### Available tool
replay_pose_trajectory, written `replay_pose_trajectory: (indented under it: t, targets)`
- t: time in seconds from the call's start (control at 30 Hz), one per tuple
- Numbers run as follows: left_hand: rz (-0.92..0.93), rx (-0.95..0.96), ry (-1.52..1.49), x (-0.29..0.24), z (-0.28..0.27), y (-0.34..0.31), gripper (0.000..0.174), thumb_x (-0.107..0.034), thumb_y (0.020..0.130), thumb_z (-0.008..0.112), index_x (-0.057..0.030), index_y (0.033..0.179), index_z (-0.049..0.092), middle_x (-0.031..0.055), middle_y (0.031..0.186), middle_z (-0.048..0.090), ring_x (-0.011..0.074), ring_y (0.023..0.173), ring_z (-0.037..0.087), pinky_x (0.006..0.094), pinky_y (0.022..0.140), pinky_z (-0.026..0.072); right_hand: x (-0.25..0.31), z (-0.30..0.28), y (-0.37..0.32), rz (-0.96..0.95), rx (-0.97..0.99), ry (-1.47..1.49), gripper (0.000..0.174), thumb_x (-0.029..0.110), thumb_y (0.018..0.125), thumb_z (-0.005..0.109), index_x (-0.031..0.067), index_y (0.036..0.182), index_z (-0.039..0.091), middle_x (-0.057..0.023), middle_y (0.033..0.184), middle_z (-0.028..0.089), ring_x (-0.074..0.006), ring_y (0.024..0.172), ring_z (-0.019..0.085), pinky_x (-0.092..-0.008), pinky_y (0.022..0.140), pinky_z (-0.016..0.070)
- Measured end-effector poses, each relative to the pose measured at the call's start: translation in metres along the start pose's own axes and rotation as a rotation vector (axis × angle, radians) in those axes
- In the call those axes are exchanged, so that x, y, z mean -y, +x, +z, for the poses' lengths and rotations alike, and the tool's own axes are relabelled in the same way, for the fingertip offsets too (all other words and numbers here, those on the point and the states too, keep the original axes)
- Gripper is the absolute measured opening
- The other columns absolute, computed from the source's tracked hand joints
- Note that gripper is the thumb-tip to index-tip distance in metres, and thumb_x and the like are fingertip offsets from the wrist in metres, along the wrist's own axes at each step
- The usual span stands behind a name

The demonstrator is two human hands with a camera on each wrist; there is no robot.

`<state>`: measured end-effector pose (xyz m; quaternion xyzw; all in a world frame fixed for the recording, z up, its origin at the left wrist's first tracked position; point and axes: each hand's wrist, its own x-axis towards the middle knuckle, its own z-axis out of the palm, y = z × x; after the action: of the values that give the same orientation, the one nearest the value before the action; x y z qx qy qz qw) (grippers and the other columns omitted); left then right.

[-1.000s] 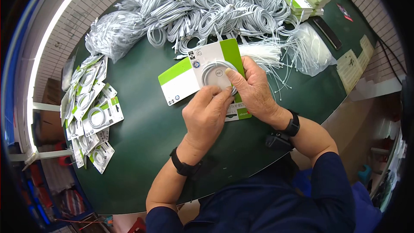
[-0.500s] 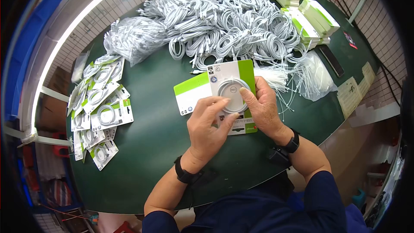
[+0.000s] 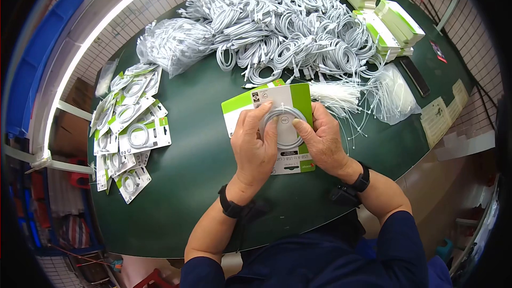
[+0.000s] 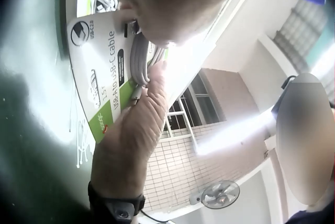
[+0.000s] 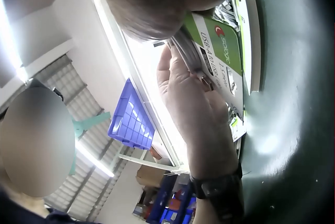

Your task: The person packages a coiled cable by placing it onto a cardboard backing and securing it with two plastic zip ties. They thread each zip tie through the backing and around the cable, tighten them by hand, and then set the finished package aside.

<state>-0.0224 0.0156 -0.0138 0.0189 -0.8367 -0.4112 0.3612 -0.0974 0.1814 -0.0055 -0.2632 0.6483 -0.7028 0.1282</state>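
Observation:
Between both hands stands a green-and-white card [image 3: 300, 165] printed for a USB-A to USB-C cable. A coiled white cable [image 3: 288, 144] lies against its face. At the card's left side my left hand [image 3: 250, 146] grips it, thumb on the coil. My right hand [image 3: 329, 141] holds the right edge, its thumb pressed on the coil and its other fingers behind. Up close in the left wrist view, the printed card [image 4: 99, 77] has the cable coil [image 4: 139, 59] against it. Behind it on the table is a green-and-white card stack [image 3: 230, 108], partly hidden.
A big heap of white cables [image 3: 288, 32] covers the back of the table. White zip ties [image 3: 336, 95] spread beside a clear bag [image 3: 396, 96]. Finished-looking cable cards [image 3: 130, 128] pile at left. Card stacks [image 3: 381, 32] and a phone [image 3: 415, 76] lie at right.
My left hand has left the bottom of the coil, spread its fingers, then come up to grip the card's left side. My right hand keeps its hold. The head view has shifted.

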Motion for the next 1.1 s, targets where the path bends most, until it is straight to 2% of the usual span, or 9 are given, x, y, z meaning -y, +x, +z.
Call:
replay_pose_trajectory:
  t: [0.17,0.3,0.37,0.43,0.6,0.8,0.9,1.0,1.1]
  targets:
    - [-0.213,-0.152,-0.428,-0.019,0.009,0.001,0.063,-0.003,0.098,0.071,0.0035,0.153,0.041,0.0122,0.104,0.069,0.0168,0.084,0.070,0.0304,0.075,0.0595,0.002,0.001,0.001,-0.004,0.000,0.057,0.028,0.020,0.104,0.071,-0.0017,0.116,0.060,-0.0054,0.096,0.069,-0.0075,0.082,0.059,-0.0277,0.074,0.0531]
    - [-0.503,0.038,-0.566,-0.026,-0.009,0.001,0.067,0.003,0.097,0.068,0.0045,0.155,0.035,0.0175,0.125,0.067,0.0197,0.108,0.070,0.0319,0.093,0.0579,0.003,-0.006,0.000,-0.020,-0.035,-0.099,0.025,0.016,0.103,0.070,-0.0020,0.118,0.060,-0.0049,0.095,0.069,-0.0073,0.083,0.061,-0.0266,0.074,0.0531]
    - [-0.553,0.141,-0.530,-0.015,-0.012,-0.007,0.036,-0.004,0.097,0.071,0.0052,0.131,0.061,0.0114,0.112,0.074,0.0136,0.099,0.070,0.0303,0.088,0.0585,0.005,-0.008,0.003,-0.028,-0.002,-0.185,0.024,0.013,0.103,0.068,-0.0024,0.120,0.060,-0.0050,0.097,0.069,-0.0079,0.085,0.062,-0.0264,0.076,0.0532]
    - [-0.578,0.162,-0.516,-0.012,-0.016,-0.013,0.021,-0.008,0.090,0.075,0.0024,0.108,0.069,0.0065,0.088,0.073,0.0114,0.082,0.067,0.0298,0.073,0.0565,0.001,-0.010,0.000,-0.053,0.042,-0.154,0.025,0.011,0.104,0.066,-0.0024,0.123,0.059,-0.0051,0.099,0.069,-0.0092,0.085,0.063,-0.0267,0.076,0.0531]
    - [-0.798,0.207,-0.714,-0.021,-0.044,-0.014,0.021,-0.009,0.094,0.075,0.0022,0.111,0.067,0.0041,0.091,0.071,0.0078,0.076,0.065,0.0257,0.065,0.0543,-0.012,-0.006,0.000,-0.161,0.144,0.034,0.025,0.015,0.109,0.058,-0.0017,0.128,0.058,-0.0066,0.106,0.069,-0.0095,0.082,0.064,-0.0229,0.073,0.0513]
    - [-0.772,-0.095,-0.807,0.001,-0.116,-0.007,0.014,-0.009,0.098,0.072,-0.0015,0.107,0.066,0.0016,0.087,0.068,0.0073,0.062,0.057,0.0224,0.057,0.0467,-0.005,-0.007,0.003,-0.029,0.134,0.030,0.024,0.016,0.111,0.056,-0.0004,0.128,0.060,-0.0070,0.103,0.071,-0.0078,0.077,0.065,-0.0190,0.061,0.0474]
    - [-0.612,-0.497,-0.860,0.026,-0.179,0.016,0.021,-0.010,0.100,0.070,-0.0016,0.118,0.063,0.0058,0.099,0.071,0.0104,0.080,0.064,0.0274,0.071,0.0540,-0.003,-0.007,0.004,0.023,0.171,-0.004,0.018,0.012,0.109,0.060,-0.0001,0.122,0.063,-0.0050,0.099,0.071,-0.0069,0.074,0.065,-0.0190,0.060,0.0471]
    - [-0.327,-0.762,-1.054,0.081,-0.241,0.020,0.040,-0.022,0.104,0.070,0.0040,0.131,0.055,0.0137,0.116,0.068,0.0231,0.108,0.069,0.0354,0.106,0.0572,0.004,-0.001,0.003,0.106,0.206,-0.034,0.018,0.009,0.107,0.061,-0.0004,0.121,0.064,-0.0059,0.097,0.072,-0.0080,0.075,0.067,-0.0199,0.060,0.0480]
    - [-0.439,-0.806,-1.223,0.067,-0.225,0.018,0.073,-0.025,0.106,0.066,0.0072,0.159,0.026,0.0249,0.153,0.045,0.0365,0.145,0.047,0.0437,0.124,0.0423,0.001,-0.001,0.005,0.108,0.304,-0.127,0.016,0.003,0.100,0.067,-0.0038,0.115,0.069,-0.0076,0.091,0.073,-0.0119,0.077,0.070,-0.0257,0.065,0.0566]
